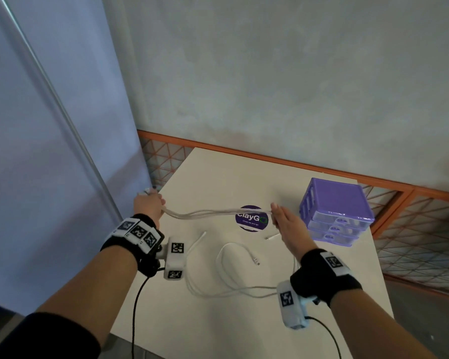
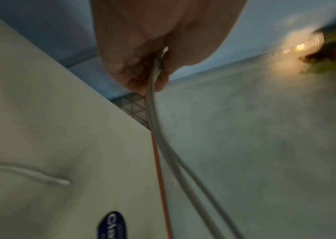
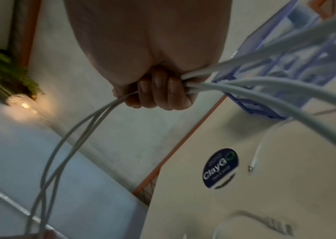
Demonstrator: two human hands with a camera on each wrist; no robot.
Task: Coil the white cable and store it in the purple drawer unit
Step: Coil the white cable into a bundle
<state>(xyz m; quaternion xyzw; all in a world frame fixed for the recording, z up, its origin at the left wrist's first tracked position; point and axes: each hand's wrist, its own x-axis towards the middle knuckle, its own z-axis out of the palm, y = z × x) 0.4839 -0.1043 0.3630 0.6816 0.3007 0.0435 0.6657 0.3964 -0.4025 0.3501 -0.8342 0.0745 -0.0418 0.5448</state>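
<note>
Several strands of the white cable [image 1: 213, 212] stretch taut in the air between my two hands, above the table. My left hand [image 1: 154, 203] grips one end of the bundle near the table's far left corner; the left wrist view shows the strands [image 2: 160, 137] running out of the curled fingers [image 2: 140, 76]. My right hand [image 1: 276, 215] grips the other end just left of the purple drawer unit [image 1: 335, 211]; its fingers [image 3: 159, 92] are curled round the strands [image 3: 265, 90]. More cable [image 1: 231, 273] lies loose on the table. The unit's three drawers look closed.
The white table [image 1: 218, 177] carries a round dark-blue sticker [image 1: 252, 218] below the stretched strands. Loose cable ends [image 1: 255, 260] lie near the middle. An orange-framed mesh rail [image 1: 412, 203] runs behind the table against a grey wall. A pale blue panel stands at the left.
</note>
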